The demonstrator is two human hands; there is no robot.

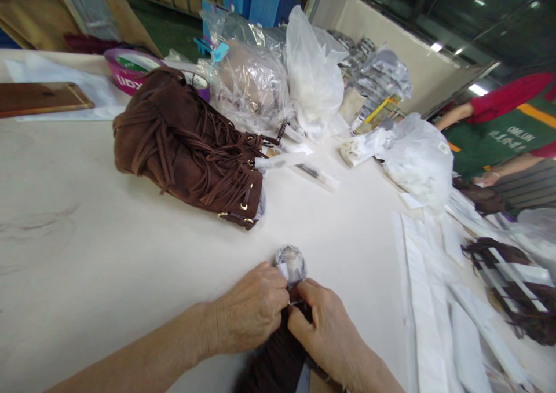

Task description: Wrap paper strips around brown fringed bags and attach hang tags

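Note:
Close to my body, a dark brown fringed bag (275, 355) lies partly out of view below my hands. A round wad of clear wrapping with pale paper (292, 261) sticks out at its far end. My left hand (254, 306) is closed at the bag's left side, its fingertips hidden. With thumb and forefinger, my right hand (328, 326) pinches the bag's dark edge, where a thin white bit shows between the hands. A brown suede bag (186, 150) with laces, fringes and metal eyelets lies on its side farther forward, apart from both hands.
A phone (46, 96) and purple tape rolls (130, 69) lie at the back left of the white table (108, 271). Behind are plastic-wrapped goods (256, 74). White strips (423, 300) and another dark fringed bag (516, 289) are at right. A co-worker's hand (490, 177) is beyond.

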